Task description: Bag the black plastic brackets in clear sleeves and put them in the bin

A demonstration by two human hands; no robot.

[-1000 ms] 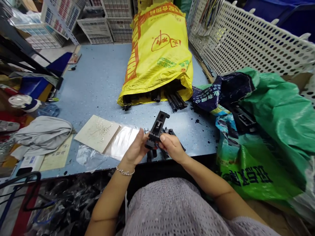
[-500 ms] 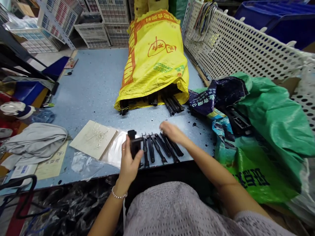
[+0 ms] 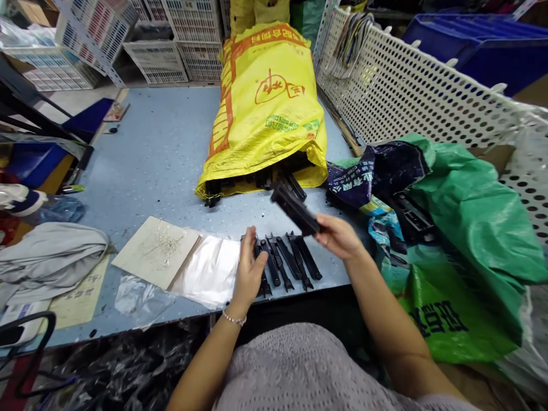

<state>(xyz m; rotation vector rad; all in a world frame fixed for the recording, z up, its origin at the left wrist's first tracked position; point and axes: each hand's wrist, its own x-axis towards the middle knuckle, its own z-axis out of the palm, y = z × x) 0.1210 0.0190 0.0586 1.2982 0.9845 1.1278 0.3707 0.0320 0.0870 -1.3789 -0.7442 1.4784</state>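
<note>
My right hand (image 3: 338,235) grips one end of a black plastic part (image 3: 294,210), raised over the table and slightly blurred. Several slim black parts (image 3: 289,260) lie side by side at the table's front edge. At the left end of that row is my left hand (image 3: 252,264), upright with thumb and fingers apart, beside the leftmost parts; nothing shows in its grasp. More black parts (image 3: 295,185) stick out of the mouth of a yellow sack (image 3: 269,114) behind the row.
Left of the row lie clear plastic bags (image 3: 209,268) and a pale board (image 3: 156,251) with tiny pins. A grey cloth (image 3: 55,257) is at the far left. A green sack (image 3: 479,228) with black parts and a white perforated basket (image 3: 411,74) stand right.
The black part that was in my left hand is gone from it. My right hand has moved right and now holds a black part. My left hand has shifted right and opened.
</note>
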